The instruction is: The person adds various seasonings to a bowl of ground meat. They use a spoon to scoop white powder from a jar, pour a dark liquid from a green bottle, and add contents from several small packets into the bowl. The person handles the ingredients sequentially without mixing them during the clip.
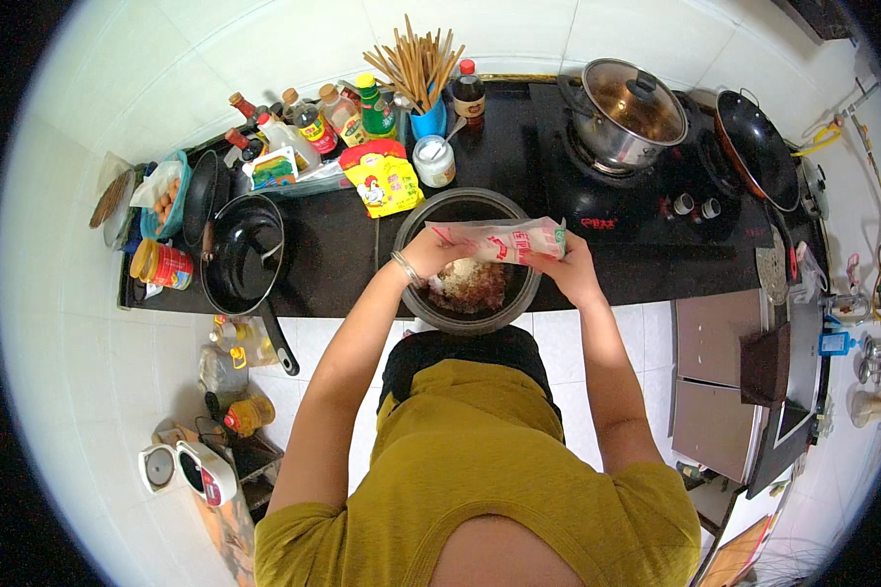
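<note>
A white plastic packet with red print and a green corner lies sideways above a dark round bowl. My left hand, with a bangle at the wrist, is closed on the packet's left end. My right hand grips its right end, thumb in front. Inside the bowl sits reddish-brown minced meat, with pale powder on its left part. The packet hides the bowl's middle, and some fingers are out of sight behind it. Just past the bowl stand a yellow and red pouch and a white-lidded jar.
Left on the black counter is a black frying pan, its handle overhanging the front edge. Bottles and a blue holder of chopsticks line the wall. A lidded pot and a wok stand on the right.
</note>
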### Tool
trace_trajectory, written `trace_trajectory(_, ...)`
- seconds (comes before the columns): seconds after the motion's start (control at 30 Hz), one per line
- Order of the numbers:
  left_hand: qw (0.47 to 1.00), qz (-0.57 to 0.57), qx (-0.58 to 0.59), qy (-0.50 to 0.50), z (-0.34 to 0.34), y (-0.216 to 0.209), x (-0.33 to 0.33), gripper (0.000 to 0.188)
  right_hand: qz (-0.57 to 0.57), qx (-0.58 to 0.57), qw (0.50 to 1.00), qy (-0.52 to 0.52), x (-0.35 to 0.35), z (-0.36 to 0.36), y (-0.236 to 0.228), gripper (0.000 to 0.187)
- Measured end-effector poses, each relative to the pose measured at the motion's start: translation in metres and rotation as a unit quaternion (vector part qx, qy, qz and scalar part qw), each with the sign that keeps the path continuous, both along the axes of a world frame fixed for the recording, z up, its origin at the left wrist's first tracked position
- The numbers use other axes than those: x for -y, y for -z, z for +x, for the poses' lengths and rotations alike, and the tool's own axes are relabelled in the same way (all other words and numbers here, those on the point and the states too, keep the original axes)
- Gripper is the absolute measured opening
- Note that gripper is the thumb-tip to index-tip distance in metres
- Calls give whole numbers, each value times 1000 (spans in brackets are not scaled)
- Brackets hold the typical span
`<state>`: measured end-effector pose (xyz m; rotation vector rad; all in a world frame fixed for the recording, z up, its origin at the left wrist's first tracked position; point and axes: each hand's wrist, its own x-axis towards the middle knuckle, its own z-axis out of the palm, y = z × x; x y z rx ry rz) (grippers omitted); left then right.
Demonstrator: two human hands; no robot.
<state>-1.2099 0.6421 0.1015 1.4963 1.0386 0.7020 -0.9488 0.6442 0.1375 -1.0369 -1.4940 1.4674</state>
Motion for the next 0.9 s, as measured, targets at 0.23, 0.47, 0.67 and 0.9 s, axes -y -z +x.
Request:
trace_trajectory(0.23,998,29,34,-34,-1,3,8,22,-6,29,1000,-7,-1,-3,2,28)
trace_trajectory(0.47,998,53,-8,-34,-10,-6,12,24,16,27,999,9,0,-4,8,27)
trace_trajectory(0.67,994,81,-35,-66,-12,-6,17,23,3,12,1000,15,2,-6,10,23)
trace_trajectory(0.9,993,49,-18,-102,-7,-24,22,23,-40,-45,998,18,1,-2,20,18)
